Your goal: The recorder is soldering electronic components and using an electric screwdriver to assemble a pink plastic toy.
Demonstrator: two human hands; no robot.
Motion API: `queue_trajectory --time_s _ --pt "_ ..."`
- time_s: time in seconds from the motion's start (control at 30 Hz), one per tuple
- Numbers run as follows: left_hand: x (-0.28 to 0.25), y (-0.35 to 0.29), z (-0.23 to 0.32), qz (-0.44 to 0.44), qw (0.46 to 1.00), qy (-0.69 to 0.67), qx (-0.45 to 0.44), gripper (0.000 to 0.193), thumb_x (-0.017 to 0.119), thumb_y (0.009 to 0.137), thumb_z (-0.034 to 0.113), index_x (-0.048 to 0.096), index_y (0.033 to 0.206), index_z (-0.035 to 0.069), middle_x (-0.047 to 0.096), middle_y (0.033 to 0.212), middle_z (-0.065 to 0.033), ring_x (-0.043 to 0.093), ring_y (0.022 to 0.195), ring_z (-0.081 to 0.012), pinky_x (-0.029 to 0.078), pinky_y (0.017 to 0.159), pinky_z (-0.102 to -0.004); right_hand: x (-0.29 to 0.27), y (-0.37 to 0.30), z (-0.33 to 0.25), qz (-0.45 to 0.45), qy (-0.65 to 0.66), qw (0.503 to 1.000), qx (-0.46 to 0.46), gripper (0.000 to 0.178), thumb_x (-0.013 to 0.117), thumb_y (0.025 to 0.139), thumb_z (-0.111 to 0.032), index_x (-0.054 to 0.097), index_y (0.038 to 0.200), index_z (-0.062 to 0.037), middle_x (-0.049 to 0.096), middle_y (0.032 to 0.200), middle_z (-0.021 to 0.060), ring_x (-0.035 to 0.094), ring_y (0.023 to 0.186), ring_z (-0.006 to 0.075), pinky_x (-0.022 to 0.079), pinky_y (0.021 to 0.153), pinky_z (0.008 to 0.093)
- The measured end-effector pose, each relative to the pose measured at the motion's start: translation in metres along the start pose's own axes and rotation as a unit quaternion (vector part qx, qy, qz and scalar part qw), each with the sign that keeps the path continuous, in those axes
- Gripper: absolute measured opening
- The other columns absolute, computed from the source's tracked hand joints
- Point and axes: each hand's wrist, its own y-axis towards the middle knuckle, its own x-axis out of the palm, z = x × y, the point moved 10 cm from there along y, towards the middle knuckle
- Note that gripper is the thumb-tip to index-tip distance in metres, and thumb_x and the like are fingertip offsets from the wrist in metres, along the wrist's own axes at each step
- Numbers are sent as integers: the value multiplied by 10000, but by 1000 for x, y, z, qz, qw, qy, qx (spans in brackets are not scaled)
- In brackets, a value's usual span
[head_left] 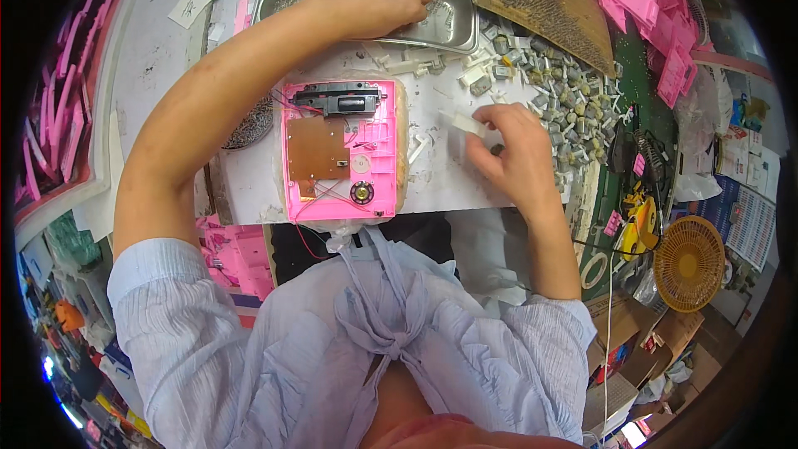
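Note:
My left hand [378,2] reaches over a compartmented metal tray [465,43]. Its fingers are curled together at a compartment, and what they pinch, if anything, is too small to see. Between the thumb and fingers of my right hand [517,150] is a small white plastic piece [467,124], blurred by motion. It resembles the motor units in the heap beyond. In front of me lies a pink plastic housing [381,191], open side up, on a padded base. A black holder [353,103], a brown circuit board [316,145], a small round speaker [362,192] and thin wires sit in it.
A heap of small motors [573,100] with white parts covers the table's right side. Behind it lies a board [544,4] covered with small metal pieces. A round dish [252,129] of screws is left of the housing. Pink parts [652,12] and a yellow basket [688,263] are farther right.

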Motion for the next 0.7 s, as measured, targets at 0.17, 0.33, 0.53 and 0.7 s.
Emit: queue_trajectory --time_s 0.17,0.33,0.53,0.7 --pt "-69 -47 -1 93 962 -152 -206 255 674 864 144 694 1097 40 676 1138 -174 660 1013 -308 543 861 -374 -14 -10 -20 53 109 992 -18 275 785 744 -54 712 1005 -7 682 878 113 640 797 265 509 741 356" --pt "-56 -135 88 77 726 -591 -342 180 612 1015 129 668 1127 0 679 857 -16 612 745 -52 477 600 -228 -11 -16 -56 80 213 969 -95 357 827 712 -17 734 1056 -19 715 933 119 663 820 298 524 718 377" --pt "-6 -192 139 93 475 -752 -448 184 598 1047 130 683 1150 2 664 828 -12 585 686 -51 466 604 -203 13 -15 -88 52 224 960 -159 430 826 674 -8 735 1092 -51 693 984 103 651 811 289 536 698 376" --pt "2 -198 144 108 466 -758 -443 177 587 1048 120 668 1137 -10 646 808 -22 556 639 -61 435 550 -211 8 -16 -97 53 192 963 -182 460 832 666 -22 721 1111 -53 685 987 96 648 810 286 537 684 377"
